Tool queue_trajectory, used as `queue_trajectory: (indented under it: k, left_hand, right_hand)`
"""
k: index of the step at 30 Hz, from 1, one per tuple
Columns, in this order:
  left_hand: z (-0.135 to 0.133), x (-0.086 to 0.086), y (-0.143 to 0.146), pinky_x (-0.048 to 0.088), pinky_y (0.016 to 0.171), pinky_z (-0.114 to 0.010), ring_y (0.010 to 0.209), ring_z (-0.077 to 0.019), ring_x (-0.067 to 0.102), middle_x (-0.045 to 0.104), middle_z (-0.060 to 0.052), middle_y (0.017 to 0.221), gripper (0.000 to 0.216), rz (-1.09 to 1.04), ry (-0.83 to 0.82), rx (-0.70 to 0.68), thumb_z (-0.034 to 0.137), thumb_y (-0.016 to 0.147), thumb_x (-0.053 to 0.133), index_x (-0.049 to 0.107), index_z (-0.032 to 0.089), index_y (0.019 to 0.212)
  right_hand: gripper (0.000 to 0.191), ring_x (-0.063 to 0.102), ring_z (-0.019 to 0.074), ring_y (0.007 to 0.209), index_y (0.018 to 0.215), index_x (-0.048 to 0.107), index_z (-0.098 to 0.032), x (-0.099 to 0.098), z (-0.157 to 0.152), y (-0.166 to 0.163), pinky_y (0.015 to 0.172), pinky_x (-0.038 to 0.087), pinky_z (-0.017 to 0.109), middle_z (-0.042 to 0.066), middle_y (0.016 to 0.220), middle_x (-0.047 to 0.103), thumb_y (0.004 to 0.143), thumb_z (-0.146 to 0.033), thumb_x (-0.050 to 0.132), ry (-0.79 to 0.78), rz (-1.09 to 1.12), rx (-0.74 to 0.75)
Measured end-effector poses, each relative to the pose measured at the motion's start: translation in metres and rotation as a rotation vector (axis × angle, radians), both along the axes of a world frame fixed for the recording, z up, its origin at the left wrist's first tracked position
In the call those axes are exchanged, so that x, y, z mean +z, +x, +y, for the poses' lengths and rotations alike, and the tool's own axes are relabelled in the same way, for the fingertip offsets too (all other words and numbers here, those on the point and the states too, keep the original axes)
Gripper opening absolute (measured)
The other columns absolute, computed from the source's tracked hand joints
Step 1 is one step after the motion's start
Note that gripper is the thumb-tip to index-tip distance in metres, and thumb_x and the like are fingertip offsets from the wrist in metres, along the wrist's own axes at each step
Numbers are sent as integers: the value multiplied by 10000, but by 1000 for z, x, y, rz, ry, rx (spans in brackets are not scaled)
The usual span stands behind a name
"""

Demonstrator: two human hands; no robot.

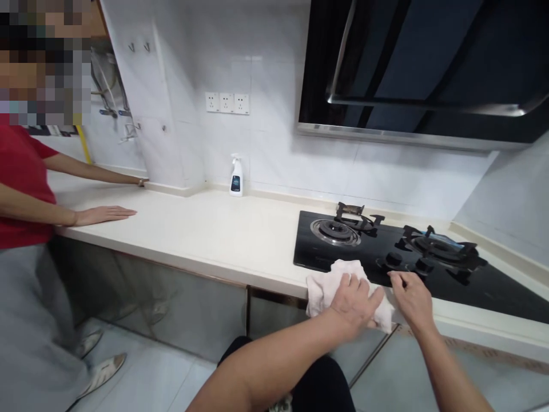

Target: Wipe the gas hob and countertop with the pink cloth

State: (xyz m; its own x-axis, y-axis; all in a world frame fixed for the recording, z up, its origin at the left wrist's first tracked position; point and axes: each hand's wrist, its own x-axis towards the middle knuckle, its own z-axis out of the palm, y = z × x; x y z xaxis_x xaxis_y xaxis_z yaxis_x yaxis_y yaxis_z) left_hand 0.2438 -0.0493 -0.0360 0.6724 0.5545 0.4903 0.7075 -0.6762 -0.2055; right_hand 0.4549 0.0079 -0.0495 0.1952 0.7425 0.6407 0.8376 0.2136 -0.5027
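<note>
Hands (354, 303) (412, 300) at cloth (326, 289), cream countertop edge (193, 254); black gas hob (343, 243), tiled wall (274, 137).

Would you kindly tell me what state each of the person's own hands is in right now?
Left hand: open, pressing flat on a white cloth.
Right hand: open, holding nothing.

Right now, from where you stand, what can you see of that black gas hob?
The black gas hob is a glossy, glass-looking slab set into the pale counter, beneath the range hood. It has two burners, each with a dark pan support; the left burner shows a metal ring. A black knob and a second sit toward the front. A white cloth overlaps its front edge, and the fingertips of the right hand lie at that edge.
</note>
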Motion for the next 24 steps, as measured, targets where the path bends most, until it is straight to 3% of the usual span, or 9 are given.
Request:
queue_trajectory:
  k: [6, 12, 17, 21, 24]
  left_hand:
    - [3, 2, -52, 410, 1040, -470, 1072, -315, 587, 645, -159, 1162, 659, -20, -22, 8, 606, 831, 755, 615, 103, 1234]
    - [0, 3, -156, 353, 1137, -526, 1186, -348, 578, 636, -182, 1256, 749, -74, -46, 102, 611, 724, 851, 634, 137, 1262]
    - [-13, 10, -258, 207, 1181, -681, 1376, -414, 460, 578, -175, 1431, 819, -84, -69, 351, 650, 650, 890, 660, 280, 1343]
    - [-31, 18, -336, 234, 1153, -706, 1448, -449, 386, 528, -177, 1515, 865, -58, -115, 565, 591, 647, 919, 626, 348, 1425]
    - [-42, 26, -388, 238, 1123, -755, 1499, -538, 257, 422, -177, 1616, 922, -22, -136, 764, 574, 623, 936, 599, 384, 1461]
  right_hand:
    - [493, 630, 323, 1064, 941, 748, -230, -8, 3, 11, 930, 485, 454, 129, 1109, 723, 885, -538, 367, -84, -65, -76]
    - [518, 617, 348, 1045, 923, 759, -250, -13, 7, 12, 915, 473, 492, 127, 1097, 723, 871, -562, 348, -112, -102, -96]
    - [481, 613, 378, 1031, 872, 759, -292, -18, 13, 16, 860, 468, 525, 146, 1099, 726, 826, -576, 373, -132, -79, -92]
    - [471, 611, 395, 1028, 863, 768, -302, -22, 16, 18, 849, 452, 540, 165, 1149, 729, 777, -578, 396, -150, -89, -107]
    - [493, 615, 390, 1059, 916, 781, -283, -17, 11, 15, 855, 457, 530, 149, 1197, 725, 814, -568, 391, -206, -151, -91]
